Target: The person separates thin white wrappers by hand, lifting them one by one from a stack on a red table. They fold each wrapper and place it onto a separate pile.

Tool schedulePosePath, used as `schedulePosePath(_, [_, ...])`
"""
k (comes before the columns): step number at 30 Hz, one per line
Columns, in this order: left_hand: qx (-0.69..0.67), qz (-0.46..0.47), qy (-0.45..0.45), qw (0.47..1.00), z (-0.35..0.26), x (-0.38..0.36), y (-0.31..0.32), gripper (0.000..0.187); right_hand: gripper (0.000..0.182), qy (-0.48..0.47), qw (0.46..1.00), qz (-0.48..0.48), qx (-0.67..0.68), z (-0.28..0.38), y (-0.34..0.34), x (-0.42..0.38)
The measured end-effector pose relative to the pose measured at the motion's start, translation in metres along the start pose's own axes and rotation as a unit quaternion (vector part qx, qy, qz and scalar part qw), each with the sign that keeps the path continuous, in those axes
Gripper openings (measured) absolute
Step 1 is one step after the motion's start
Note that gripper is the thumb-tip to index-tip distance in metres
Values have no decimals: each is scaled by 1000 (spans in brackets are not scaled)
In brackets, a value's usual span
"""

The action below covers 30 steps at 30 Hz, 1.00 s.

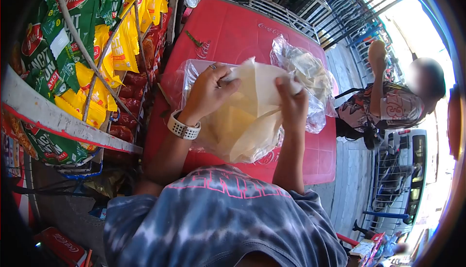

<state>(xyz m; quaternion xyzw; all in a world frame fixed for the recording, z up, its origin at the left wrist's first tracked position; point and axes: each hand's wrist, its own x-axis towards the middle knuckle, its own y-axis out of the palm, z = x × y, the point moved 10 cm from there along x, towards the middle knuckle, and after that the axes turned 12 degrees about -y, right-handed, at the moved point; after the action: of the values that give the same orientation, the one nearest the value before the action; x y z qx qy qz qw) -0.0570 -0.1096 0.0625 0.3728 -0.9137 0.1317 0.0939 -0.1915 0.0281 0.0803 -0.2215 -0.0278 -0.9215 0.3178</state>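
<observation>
My left hand (211, 92), with a watch on a white perforated strap (183, 125) at its wrist, pinches the left side of a thin, pale spring roll wrapper (256, 80). The right side of the same wrapper is between the thumb and fingers of my right hand (294, 103). It is lifted above a loose pile of wrappers (233, 126) lying on clear plastic. Under my left hand, part of a clear plastic bag (190, 75) shows. Beyond my right hand lies another clear plastic bag (308, 70) with pale, crumpled contents that I cannot make out.
All this rests on a red plastic table (228, 29). Green and yellow noodle packs (114, 48) hang at the left behind a curved metal frame (73, 116). A metal grille (272, 0) borders the far side. A person (388, 99) stands right of the table, one arm raised.
</observation>
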Motion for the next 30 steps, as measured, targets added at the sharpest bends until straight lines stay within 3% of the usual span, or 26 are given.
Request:
schedulePosePath(2, [-37, -3, -25, 999, 8, -2, -8, 18, 23, 15, 996, -59, 66, -2, -20, 3])
schedulePosePath(7, [-111, 106, -79, 985, 21, -5, 1, 27, 28, 103, 971, 3, 217, 12, 1, -7])
schedulePosePath(10, [-332, 61, -250, 907, 33, -13, 11, 33, 30, 96, 964, 71, 236, 17, 17, -14])
schedulePosePath(13, [-390, 182, -239, 870, 28, -12, 41, 36, 28, 59, 973, 100, 198, 26, 26, -15])
schedulePosePath(14, [-350, 184, -229, 889, 24, -11, 41, 36, 27, 49, 978, 98, 178, 27, 25, -13])
schedulePosePath(16, [-269, 187, -209, 921, 15, -11, 40, 36, 25, 26, 997, 38, 56, 24, 2, -6])
schedulePosePath(17, [-275, 147, -225, 923, 28, -10, 33, 35, 24, 15, 1000, 8, -5, 23, -11, -2])
schedulePosePath(18, [-279, 106, -240, 924, 44, -9, 24, 33, 22, -54, 995, -67, -52, 28, -33, 2])
schedulePosePath(22, [-311, -30, -227, 922, 56, -11, -9, 30, 16, -70, 972, -222, -36, 28, -93, -2])
schedulePosePath(28, [-332, -15, -293, 896, 72, -19, -29, 26, 9, -97, 952, -292, 8, 23, -174, -5])
schedulePosePath(30, [-336, -21, -307, 890, 78, -20, -37, 25, 9, -119, 925, -361, 12, 48, -187, -9])
